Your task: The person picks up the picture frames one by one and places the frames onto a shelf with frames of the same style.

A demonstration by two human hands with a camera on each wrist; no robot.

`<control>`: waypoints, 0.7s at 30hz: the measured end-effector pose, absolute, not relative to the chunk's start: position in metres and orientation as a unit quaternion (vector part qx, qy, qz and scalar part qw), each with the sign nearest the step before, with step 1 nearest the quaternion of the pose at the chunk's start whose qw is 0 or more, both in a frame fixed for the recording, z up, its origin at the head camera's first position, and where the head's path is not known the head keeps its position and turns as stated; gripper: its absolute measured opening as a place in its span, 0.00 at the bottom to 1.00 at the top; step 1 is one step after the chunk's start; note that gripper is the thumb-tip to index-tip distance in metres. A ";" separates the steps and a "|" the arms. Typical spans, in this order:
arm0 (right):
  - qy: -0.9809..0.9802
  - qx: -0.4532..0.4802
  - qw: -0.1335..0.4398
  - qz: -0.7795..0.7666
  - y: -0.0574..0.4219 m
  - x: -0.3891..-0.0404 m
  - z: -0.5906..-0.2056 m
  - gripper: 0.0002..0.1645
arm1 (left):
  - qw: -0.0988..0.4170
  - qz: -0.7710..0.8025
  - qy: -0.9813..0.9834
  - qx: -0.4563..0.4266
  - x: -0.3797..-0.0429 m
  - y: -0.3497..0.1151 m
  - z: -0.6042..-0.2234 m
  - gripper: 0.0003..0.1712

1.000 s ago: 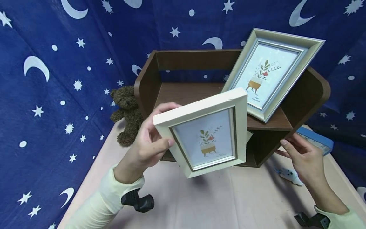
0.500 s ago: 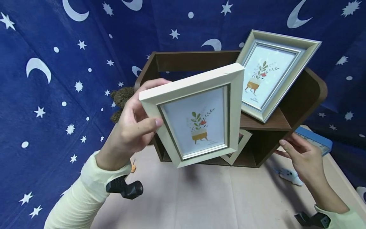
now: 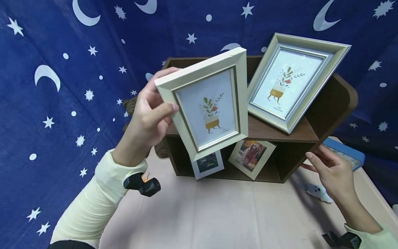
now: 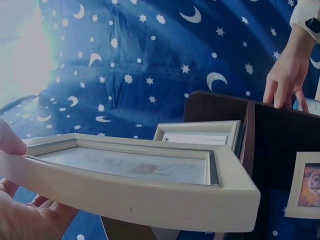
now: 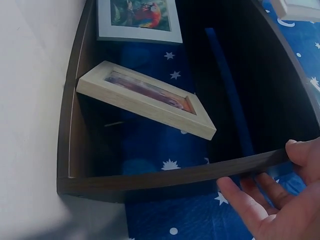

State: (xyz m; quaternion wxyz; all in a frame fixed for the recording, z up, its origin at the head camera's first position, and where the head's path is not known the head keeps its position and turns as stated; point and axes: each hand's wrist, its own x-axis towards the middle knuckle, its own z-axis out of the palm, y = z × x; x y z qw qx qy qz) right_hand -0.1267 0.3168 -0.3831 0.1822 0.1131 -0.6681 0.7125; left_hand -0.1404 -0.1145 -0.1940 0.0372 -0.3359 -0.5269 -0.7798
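My left hand (image 3: pixel 150 112) grips a cream picture frame (image 3: pixel 211 107) by its left side, thumb on the front border and fingers behind. The frame is held up in front of a brown two-tier shelf (image 3: pixel 283 134), its plant-pot print facing me. To its right, a larger silver-gold picture frame (image 3: pixel 284 79) with a similar print leans on the upper tier. My right hand (image 3: pixel 335 176) rests at the shelf's right side panel, the thumb at its edge and the fairly straight fingers along the outside, as the right wrist view shows.
On the lower tier are a tilted frame with a dog photo (image 3: pixel 252 157) and a white frame with a parrot picture (image 5: pixel 142 17). A brown teddy bear (image 3: pixel 161 149) is partly hidden at left. A blue box (image 3: pixel 345 152) and a small pale-blue toy (image 3: pixel 317 193) lie at right.
My left hand has raised the cream frame, first leftward and toward me, then back up toward the shelf. The two lower-tier frames have come into sight. My right hand stays in place.
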 end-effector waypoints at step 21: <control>-0.672 0.109 0.182 0.709 0.319 -0.127 -0.383 0.32 | 0.061 -0.806 -0.525 -0.267 -0.189 -0.104 -0.186 0.33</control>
